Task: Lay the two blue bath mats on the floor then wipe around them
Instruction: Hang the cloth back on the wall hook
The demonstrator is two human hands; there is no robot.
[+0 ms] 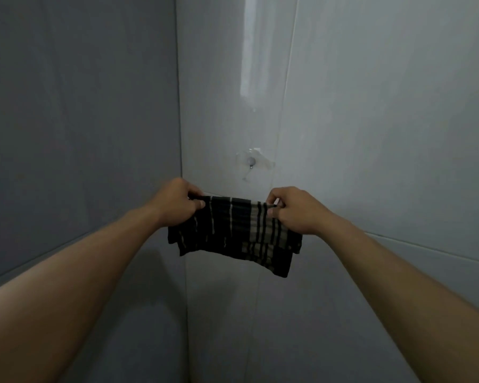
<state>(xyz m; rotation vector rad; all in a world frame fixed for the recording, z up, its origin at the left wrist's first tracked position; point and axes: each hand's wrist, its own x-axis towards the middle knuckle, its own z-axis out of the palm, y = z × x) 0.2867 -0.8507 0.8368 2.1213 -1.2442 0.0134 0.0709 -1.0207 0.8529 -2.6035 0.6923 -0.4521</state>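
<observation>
Left hand (177, 204): fingers curled, pinching the cloth's upper left corner; forearm reaches up and forward.
Right hand (293, 210): thumb and fingers pinch the upper right corner; arm likewise outstretched.
Cloth (234, 233): dark, pale-striped, stretched sideways between both hands, hanging down.
Hook (251, 161): on the wall (371, 134) just above the cloth.

- Grey tiled walls (371, 128) are seen meeting in a corner at centre frame.
- A clear adhesive hook (251, 161) is fixed to the right-hand wall, just beside that corner.
</observation>
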